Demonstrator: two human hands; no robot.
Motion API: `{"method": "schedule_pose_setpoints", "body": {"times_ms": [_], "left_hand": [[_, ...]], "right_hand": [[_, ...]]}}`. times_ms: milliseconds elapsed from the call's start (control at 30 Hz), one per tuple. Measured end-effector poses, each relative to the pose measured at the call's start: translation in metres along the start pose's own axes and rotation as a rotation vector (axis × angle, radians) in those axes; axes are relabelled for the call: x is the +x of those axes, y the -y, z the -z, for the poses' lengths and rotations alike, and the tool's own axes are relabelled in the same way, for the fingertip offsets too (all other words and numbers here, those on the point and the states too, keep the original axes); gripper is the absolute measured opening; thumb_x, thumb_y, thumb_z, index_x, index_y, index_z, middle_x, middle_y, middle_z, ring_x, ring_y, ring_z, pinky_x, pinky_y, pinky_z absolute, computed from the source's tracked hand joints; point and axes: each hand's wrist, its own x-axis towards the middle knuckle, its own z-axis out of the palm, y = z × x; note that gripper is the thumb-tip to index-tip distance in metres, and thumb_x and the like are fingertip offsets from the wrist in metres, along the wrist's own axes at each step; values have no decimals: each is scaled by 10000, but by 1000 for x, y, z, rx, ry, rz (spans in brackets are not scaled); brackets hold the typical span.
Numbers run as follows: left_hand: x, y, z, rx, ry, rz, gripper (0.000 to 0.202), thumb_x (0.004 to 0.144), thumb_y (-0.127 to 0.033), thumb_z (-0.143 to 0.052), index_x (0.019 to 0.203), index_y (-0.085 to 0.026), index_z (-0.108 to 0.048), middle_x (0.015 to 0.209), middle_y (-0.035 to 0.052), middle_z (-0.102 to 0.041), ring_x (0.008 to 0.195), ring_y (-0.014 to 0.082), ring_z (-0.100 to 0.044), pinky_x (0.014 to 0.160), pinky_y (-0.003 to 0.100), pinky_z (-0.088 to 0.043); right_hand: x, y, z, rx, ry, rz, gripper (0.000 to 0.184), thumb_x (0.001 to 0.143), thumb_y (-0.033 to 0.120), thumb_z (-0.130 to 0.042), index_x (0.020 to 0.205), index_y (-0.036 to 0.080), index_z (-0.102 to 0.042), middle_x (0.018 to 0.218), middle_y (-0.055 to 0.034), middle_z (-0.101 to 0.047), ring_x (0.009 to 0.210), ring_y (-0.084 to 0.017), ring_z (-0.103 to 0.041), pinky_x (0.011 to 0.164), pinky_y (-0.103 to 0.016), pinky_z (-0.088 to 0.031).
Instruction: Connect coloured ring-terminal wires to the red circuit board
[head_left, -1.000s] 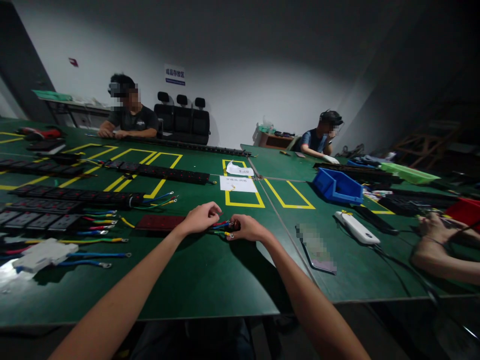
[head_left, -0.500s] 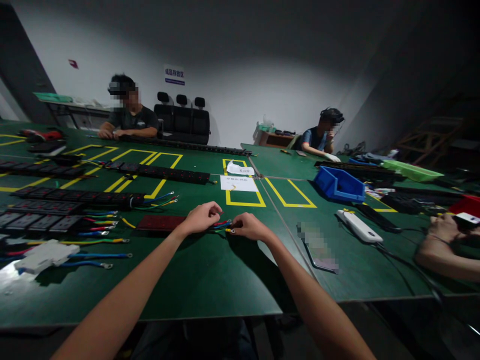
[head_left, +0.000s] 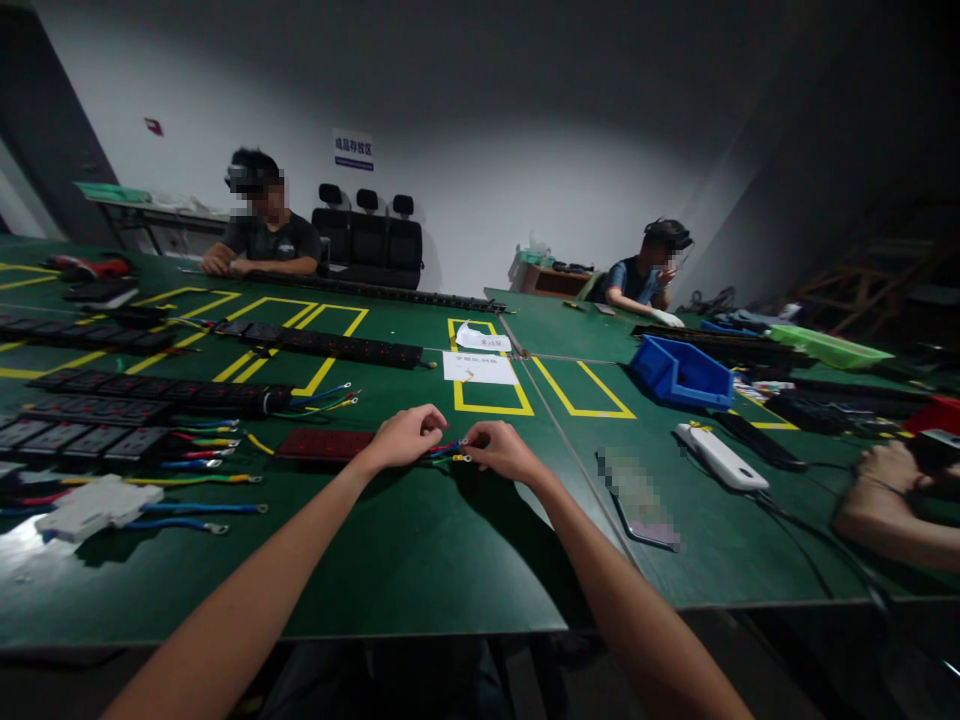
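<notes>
A dark red socket strip (head_left: 324, 445) lies crosswise on the green table, with coloured wires (head_left: 445, 451) coming out at its right end. My left hand (head_left: 405, 437) is curled closed over that end, around the wires where they leave the strip; its lower fingers are hidden. Facing it, my right hand (head_left: 496, 449) pinches the wire tips between thumb and fingers. A ring terminal with a yellow sleeve (head_left: 461, 458) shows beside the right thumb, and red, blue and green wires span the short gap between the hands.
Several black socket strips (head_left: 112, 445) and a white connector block (head_left: 97, 508) lie at left. Rightward are a phone (head_left: 637, 500), a white handheld device (head_left: 721, 457), a blue bin (head_left: 681, 372) and another person's hand (head_left: 889, 468). Paper labels (head_left: 480, 367) lie ahead. Two people sit across.
The view has shifted slightly. Both my hands keep nearly the same place and pose at the wires. At the right edge, the other person's hand and the object in it have moved a little.
</notes>
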Motion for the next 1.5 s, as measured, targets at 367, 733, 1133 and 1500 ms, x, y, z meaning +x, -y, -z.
{"method": "schedule_pose_setpoints", "body": {"times_ms": [367, 733, 1133, 1500], "left_hand": [[0, 1, -2, 34, -6, -10, 163, 880, -300, -598, 1026, -255, -656, 999, -5, -758, 908, 189, -702, 700, 260, -462], [-8, -12, 0, 324, 65, -80, 241, 921, -248, -478, 957, -303, -710, 1077, 8, -685, 943, 206, -662, 731, 289, -455], [-8, -16, 0, 350, 91, -68, 227, 885, -266, -513, 967, -302, -722, 1087, 10, -700, 941, 215, -668, 765, 300, -486], [-10, -18, 1, 354, 86, -74, 218, 892, -274, -520, 982, -295, -718, 1073, 9, -719, 940, 209, -680, 766, 287, -492]], "right_hand": [[-1, 5, 3, 506, 41, -225, 446, 630, 289, -891, 951, 172, -605, 723, 7, -704, 648, -126, -675, 605, -219, -551], [-4, 11, 4, 265, 66, -136, 291, 697, 188, -781, 959, 151, -660, 721, -18, -722, 654, -147, -670, 588, -228, -483], [-10, 21, 7, -358, -69, 177, 88, 871, 202, -696, 951, 210, -733, 824, 0, -726, 734, -138, -641, 681, -231, -429], [-17, 39, 8, -688, -69, 225, 161, 952, 289, -629, 897, 223, -765, 912, -42, -712, 822, -156, -631, 686, -237, -381]]}}
